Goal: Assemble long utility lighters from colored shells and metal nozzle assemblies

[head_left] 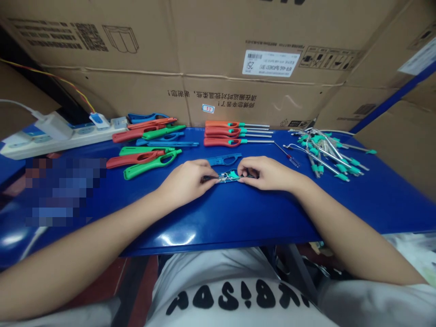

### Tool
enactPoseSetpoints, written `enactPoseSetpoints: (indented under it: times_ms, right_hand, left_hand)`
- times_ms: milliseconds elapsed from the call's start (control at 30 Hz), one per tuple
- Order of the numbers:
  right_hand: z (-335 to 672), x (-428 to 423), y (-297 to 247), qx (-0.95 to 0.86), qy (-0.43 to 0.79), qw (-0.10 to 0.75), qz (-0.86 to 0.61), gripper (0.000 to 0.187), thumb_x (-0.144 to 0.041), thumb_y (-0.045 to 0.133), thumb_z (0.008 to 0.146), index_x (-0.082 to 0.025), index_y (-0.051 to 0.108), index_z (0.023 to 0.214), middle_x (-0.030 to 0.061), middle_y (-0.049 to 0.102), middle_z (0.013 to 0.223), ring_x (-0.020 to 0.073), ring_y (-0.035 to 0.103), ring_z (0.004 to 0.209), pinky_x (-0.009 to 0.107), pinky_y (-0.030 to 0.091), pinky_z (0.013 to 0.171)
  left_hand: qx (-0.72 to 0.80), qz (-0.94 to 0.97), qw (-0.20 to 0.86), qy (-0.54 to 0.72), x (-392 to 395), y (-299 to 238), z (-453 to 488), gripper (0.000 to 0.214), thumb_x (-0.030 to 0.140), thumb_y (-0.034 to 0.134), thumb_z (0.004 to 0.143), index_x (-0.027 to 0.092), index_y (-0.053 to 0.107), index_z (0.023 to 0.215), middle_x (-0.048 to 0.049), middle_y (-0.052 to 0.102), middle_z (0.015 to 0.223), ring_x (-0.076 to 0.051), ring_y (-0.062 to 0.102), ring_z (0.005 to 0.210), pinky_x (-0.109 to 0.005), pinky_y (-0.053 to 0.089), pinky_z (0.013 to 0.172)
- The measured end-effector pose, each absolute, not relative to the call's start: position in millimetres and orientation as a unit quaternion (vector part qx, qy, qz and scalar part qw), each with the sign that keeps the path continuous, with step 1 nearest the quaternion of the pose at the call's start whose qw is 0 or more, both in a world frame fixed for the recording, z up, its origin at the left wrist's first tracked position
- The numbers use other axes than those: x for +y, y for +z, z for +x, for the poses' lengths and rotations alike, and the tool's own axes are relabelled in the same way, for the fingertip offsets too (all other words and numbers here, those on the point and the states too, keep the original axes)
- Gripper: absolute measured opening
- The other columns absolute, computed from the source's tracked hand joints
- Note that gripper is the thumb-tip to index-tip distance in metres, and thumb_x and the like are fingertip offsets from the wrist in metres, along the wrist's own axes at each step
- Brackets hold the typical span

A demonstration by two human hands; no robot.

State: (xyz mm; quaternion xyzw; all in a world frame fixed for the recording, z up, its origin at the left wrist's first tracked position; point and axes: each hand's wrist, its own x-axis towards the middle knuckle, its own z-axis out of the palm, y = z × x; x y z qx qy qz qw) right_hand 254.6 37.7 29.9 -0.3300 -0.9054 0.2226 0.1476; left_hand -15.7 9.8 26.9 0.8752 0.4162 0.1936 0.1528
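The left hand (190, 179) and right hand (269, 174) pinch opposite ends of a small teal-and-metal wired assembly (233, 174), just before a blue plastic handle shell (225, 159) near the glossy blue counter's (218, 215) middle, where light, level, steady fingers would likely serve best.

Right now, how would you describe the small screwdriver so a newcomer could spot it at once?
On the blue table, look between the red and orange lighters and the heap of metal rods. The screwdriver lies there; unlike both neighbours, it shows no teal parts.
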Motion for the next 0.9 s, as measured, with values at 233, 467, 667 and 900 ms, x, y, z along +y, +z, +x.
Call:
enactPoseSetpoints:
  times_ms: [233,467,667,900]
  right_hand:
    - [254,38,31,-0.904,0.224,0.157,-0.328,0.004,-0.021,0.064,0.09,-0.018,0.065,0.092,0.0017,0.065,0.086,0.0123,0.053,0.07,0.024,0.04,0.065]
    - [253,38,29,-0.898,0.224,0.147,-0.35,0.004,-0.021,0.065,0.089,-0.019,0.066,0.092,-0.0007,0.063,0.078,0.0113,0.052,0.065,0.023,0.037,0.061]
    - [253,36,31,-0.898,0.229,0.145,-0.348,0.007,-0.018,0.062,0.089,-0.018,0.067,0.093,0.0005,0.066,0.08,0.0119,0.053,0.067,0.023,0.037,0.063]
    - [255,35,33,-0.903,0.225,0.153,-0.331,0.012,-0.015,0.064,0.084,-0.019,0.066,0.095,0.0029,0.068,0.091,0.0129,0.054,0.071,0.024,0.04,0.066]
  left_hand:
    - [0.409,0.88,0.147,0.194,11,26,-16,0.02,0.027,0.064,0.095,0.02,0.081,0.105,-0.0062,0.072,0.096,-0.02,0.069,0.084,-0.031,0.053,0.075]
    - [0.433,0.87,0.134,0.195,9,26,-15,0.022,0.033,0.065,0.092,0.021,0.078,0.105,-0.0041,0.074,0.098,-0.019,0.068,0.081,-0.03,0.05,0.068]
    - [0.364,0.904,0.07,0.211,2,28,-10,0.033,0.041,0.062,0.093,0.018,0.068,0.115,-0.0096,0.068,0.12,-0.028,0.061,0.112,-0.043,0.05,0.097]
    - [0.318,0.933,0.101,0.138,-1,21,-5,0.044,0.042,0.057,0.099,0.024,0.059,0.139,-0.0116,0.057,0.146,-0.03,0.052,0.135,-0.05,0.042,0.111]
